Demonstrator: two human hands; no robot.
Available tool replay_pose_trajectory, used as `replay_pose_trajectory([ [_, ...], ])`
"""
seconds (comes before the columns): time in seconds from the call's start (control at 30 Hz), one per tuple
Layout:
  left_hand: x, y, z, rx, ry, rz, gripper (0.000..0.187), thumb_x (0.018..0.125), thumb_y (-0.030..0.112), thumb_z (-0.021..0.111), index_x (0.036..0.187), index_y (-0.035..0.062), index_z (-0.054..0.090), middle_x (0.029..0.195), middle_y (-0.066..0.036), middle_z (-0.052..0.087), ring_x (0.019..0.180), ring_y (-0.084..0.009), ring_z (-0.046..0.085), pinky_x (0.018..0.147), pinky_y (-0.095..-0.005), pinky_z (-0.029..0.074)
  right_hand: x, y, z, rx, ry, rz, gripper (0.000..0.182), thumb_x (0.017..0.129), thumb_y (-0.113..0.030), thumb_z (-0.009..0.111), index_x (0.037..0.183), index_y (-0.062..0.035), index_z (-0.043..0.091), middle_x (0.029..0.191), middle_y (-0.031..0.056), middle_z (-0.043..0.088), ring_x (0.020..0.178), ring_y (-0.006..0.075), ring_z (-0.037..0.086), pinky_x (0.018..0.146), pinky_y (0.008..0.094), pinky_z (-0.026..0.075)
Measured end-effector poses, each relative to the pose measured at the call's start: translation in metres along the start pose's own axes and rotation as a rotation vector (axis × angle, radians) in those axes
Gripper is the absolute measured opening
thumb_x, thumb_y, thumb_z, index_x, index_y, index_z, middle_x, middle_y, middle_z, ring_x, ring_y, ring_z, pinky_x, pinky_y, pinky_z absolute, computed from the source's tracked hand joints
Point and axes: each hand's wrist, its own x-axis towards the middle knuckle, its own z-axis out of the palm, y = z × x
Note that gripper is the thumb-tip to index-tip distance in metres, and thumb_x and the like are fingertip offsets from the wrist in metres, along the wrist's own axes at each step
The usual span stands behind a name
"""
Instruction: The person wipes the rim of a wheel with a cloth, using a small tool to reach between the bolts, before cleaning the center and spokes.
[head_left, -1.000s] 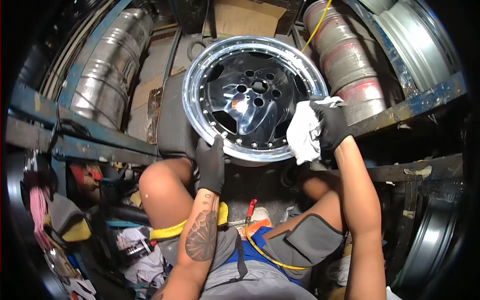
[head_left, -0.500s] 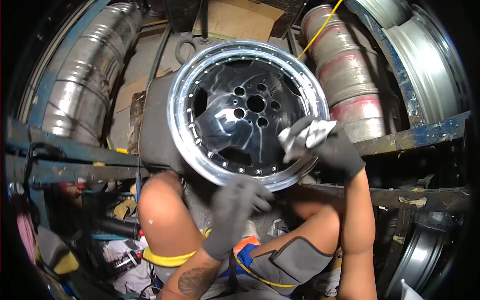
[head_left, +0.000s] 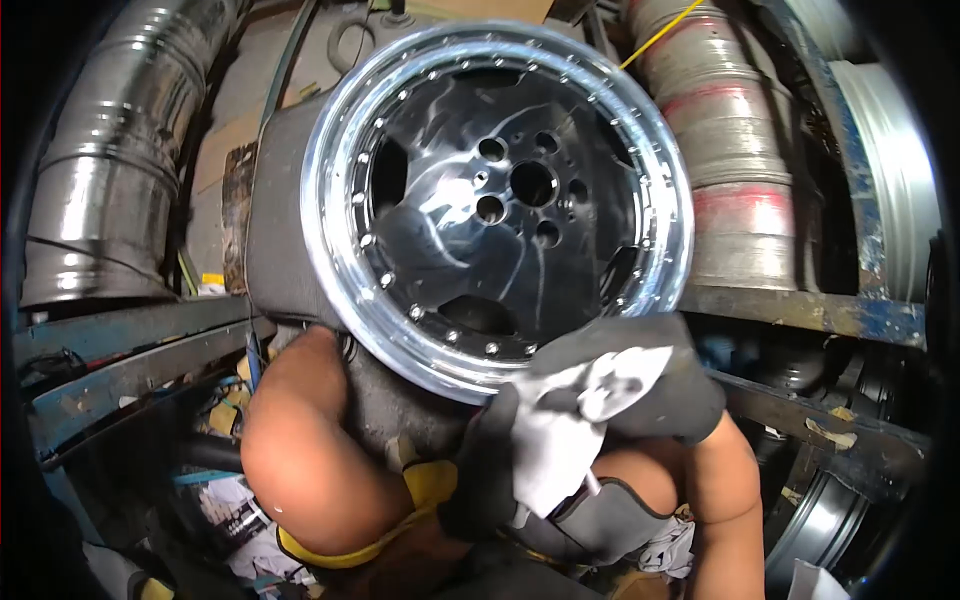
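Note:
A black wheel [head_left: 440,270] with a bright polished lip and rivets round its edge lies face up in front of me. My right hand [head_left: 650,370], in a dark glove, is closed on a crumpled white cloth [head_left: 560,450] near the wheel's lower right rim. At the cloth's left edge, my left hand [head_left: 485,460], gloved too, is closed on the same cloth. Part of its fingers is hidden behind the cloth. Both hands are just below the rim, close together over my lap.
Under the wheel is a dark padded seat [head_left: 275,220]. Stacked bare metal rims [head_left: 95,200] stand on the left, and red-marked rims [head_left: 735,150] on the right. Blue metal rails [head_left: 150,330] run along the sides. A yellow cord [head_left: 665,35] hangs at upper right.
My right hand has come down and inward with the cloth. My left hand, bare of anything before, has met it and taken hold of the cloth. The view is now closer to the wheel.

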Motion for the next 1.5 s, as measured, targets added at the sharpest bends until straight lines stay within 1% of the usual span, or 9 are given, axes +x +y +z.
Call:
replay_pose_trajectory([
  [0.1, 0.004, 0.022, 0.027, 0.315, 0.191, 0.035, 0.057, 0.100, 0.032, 0.063, 0.143, -0.0032, 0.048, 0.124, -0.024, 0.067, 0.108, -0.0280, 0.070, 0.095, -0.0398, 0.060, 0.008, 0.003, -0.006, -0.150, 0.147, 0.171, 0.028, 0.079, -0.005, 0.086, 0.105, -0.0017, 0.077, 0.100, 0.0088, 0.079, 0.086, 0.0125, 0.074, 0.076, 0.0274, 0.060],
  [0.27, 0.015, 0.000, 0.046, -0.335, 0.344, 0.213, 0.078, 0.097, 0.057, 0.062, 0.146, -0.0023, 0.046, 0.131, -0.022, 0.064, 0.108, -0.0286, 0.069, 0.095, -0.0412, 0.061, 0.013, 0.033, 0.006, -0.418, 0.078, 0.029, 0.027, 0.078, -0.010, 0.085, 0.103, -0.0039, 0.076, 0.094, 0.0082, 0.077, 0.078, 0.0205, 0.075, 0.069, 0.0302, 0.059],
  [0.4, 0.014, -0.025, 0.023, -0.720, 0.042, 0.375, 0.088, 0.095, 0.065, 0.060, 0.148, -0.0037, 0.042, 0.134, -0.023, 0.061, 0.109, -0.0290, 0.068, 0.097, -0.0431, 0.060, 0.017, 0.049, 0.016, -0.324, 0.020, 0.065, 0.024, 0.081, -0.016, 0.082, 0.101, -0.0053, 0.076, 0.093, 0.0089, 0.076, 0.075, 0.0236, 0.074, 0.067, 0.0323, 0.058],
  [0.53, 0.026, -0.017, -0.002, -0.511, 0.082, 0.211, 0.076, 0.101, 0.054, 0.058, 0.150, -0.0016, 0.040, 0.132, -0.022, 0.063, 0.108, -0.0272, 0.068, 0.094, -0.0421, 0.060, 0.024, 0.048, 0.024, -0.211, -0.013, 0.133, 0.018, 0.086, -0.015, 0.079, 0.100, -0.0043, 0.074, 0.093, 0.0097, 0.076, 0.079, 0.0239, 0.076, 0.068, 0.0325, 0.059],
  [0.63, 0.039, 0.008, -0.031, -0.450, 0.212, -0.294, 0.065, 0.103, 0.052, 0.053, 0.139, -0.0012, 0.049, 0.122, -0.020, 0.065, 0.098, -0.0255, 0.069, 0.084, -0.0400, 0.059, 0.025, 0.057, 0.030, -0.199, 0.017, 0.106, 0.020, 0.086, -0.016, 0.080, 0.101, -0.0038, 0.074, 0.093, 0.0095, 0.076, 0.078, 0.0238, 0.076, 0.068, 0.0318, 0.059],
  [0.8, 0.050, -0.156, -0.048, -0.398, -0.173, -0.177, 0.051, 0.104, 0.040, 0.051, 0.136, 0.0001, 0.048, 0.119, -0.017, 0.065, 0.101, -0.0236, 0.068, 0.086, -0.0371, 0.058, 0.025, 0.053, 0.029, -0.250, -0.061, 0.045, 0.026, 0.080, -0.013, 0.079, 0.105, -0.0042, 0.074, 0.104, 0.0126, 0.076, 0.093, 0.0289, 0.075, 0.079, 0.0369, 0.060],
  [1.07, 0.051, -0.166, -0.048, -0.383, -0.374, -0.094, 0.032, 0.106, 0.020, 0.047, 0.133, 0.0021, 0.047, 0.114, -0.012, 0.064, 0.104, -0.0205, 0.066, 0.088, -0.0324, 0.055, 0.047, 0.046, 0.022, -0.449, -0.337, -0.016, 0.040, 0.076, -0.020, 0.071, 0.114, -0.0092, 0.072, 0.110, 0.0162, 0.072, 0.112, 0.0406, 0.066, 0.096, 0.0466, 0.054],
  [1.2, 0.039, -0.168, -0.052, 0.334, -0.200, 0.139, 0.026, 0.105, 0.008, 0.046, 0.131, 0.0032, 0.046, 0.111, -0.010, 0.063, 0.105, -0.0189, 0.065, 0.089, -0.0310, 0.054, 0.039, 0.034, 0.035, -0.398, -0.122, 0.145, 0.039, 0.069, -0.003, 0.070, 0.108, -0.0099, 0.072, 0.104, 0.0139, 0.071, 0.091, 0.0370, 0.070, 0.074, 0.0414, 0.057],
  [1.5, 0.032, -0.168, -0.055, 0.057, -0.259, 0.024, 0.028, 0.104, 0.002, 0.046, 0.132, 0.0016, 0.045, 0.109, -0.011, 0.064, 0.099, -0.0189, 0.067, 0.086, -0.0329, 0.055, 0.023, 0.046, 0.054, -0.364, 0.098, 0.169, 0.029, 0.075, -0.003, 0.071, 0.104, -0.0055, 0.072, 0.099, 0.0111, 0.073, 0.085, 0.0275, 0.072, 0.072, 0.0358, 0.057],
])
